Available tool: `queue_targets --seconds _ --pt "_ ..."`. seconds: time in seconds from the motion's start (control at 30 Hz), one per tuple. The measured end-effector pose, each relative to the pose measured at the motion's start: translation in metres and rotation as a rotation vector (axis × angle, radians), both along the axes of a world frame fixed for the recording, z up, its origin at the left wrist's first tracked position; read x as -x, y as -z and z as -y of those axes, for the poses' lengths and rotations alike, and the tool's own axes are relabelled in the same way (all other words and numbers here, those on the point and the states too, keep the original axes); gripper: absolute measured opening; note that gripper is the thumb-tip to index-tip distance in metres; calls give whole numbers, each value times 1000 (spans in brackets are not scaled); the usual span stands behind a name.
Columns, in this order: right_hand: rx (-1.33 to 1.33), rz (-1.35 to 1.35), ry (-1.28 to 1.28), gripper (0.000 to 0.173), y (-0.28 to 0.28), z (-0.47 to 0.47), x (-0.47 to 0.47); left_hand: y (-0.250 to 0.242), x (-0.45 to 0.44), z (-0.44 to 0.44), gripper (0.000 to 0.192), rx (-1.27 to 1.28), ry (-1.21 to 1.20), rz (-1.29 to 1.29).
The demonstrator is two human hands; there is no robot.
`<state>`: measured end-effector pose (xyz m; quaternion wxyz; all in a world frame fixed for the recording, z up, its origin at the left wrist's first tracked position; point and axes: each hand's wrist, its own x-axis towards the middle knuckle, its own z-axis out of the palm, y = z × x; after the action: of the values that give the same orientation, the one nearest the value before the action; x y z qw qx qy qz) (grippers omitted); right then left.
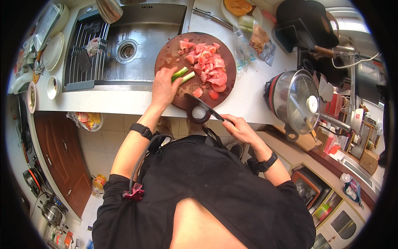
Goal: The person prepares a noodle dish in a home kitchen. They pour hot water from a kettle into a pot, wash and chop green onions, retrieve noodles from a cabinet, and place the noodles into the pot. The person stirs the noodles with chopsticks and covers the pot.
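A round wooden cutting board [168, 49] with a ring handle lies on the counter, partly over the sink's edge. My left hand [164, 84] grips pieces of green onion [187, 77] at the board's left side, their cut ends pointing right. In my right hand [239, 128] is the handle of a kitchen knife [203, 105], its dark blade slanting up and left over the board's near edge. The blade is apart from the green onion. A heap of chopped tomato [209, 63] covers the board's upper right, with a few loose pieces near the knife.
A steel sink [149, 46] with a roll-up drying rack [93, 28] is at left. To the right stands a lidded glass-topped pan [301, 102]. Beyond the board are a peeler [213, 17], a plate with cut squash [238, 7] and plastic packets [262, 43]. A white bowl [53, 87] sits far left.
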<state>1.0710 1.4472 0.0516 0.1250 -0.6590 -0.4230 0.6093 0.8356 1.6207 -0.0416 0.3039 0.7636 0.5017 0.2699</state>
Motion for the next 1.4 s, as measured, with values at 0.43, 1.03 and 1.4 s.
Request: queue_targets --seconds 0.43,1.03,1.4 --pt "-6 -74 291 37 0 -1 -14 -16 12 8 58 -114 424 -288" --pt "-113 134 41 44 2 -33 40 4 23 14 26 -193 277 -83" --pt "-154 49 140 39 26 -61 52 5 24 13 20 -261 284 -84"
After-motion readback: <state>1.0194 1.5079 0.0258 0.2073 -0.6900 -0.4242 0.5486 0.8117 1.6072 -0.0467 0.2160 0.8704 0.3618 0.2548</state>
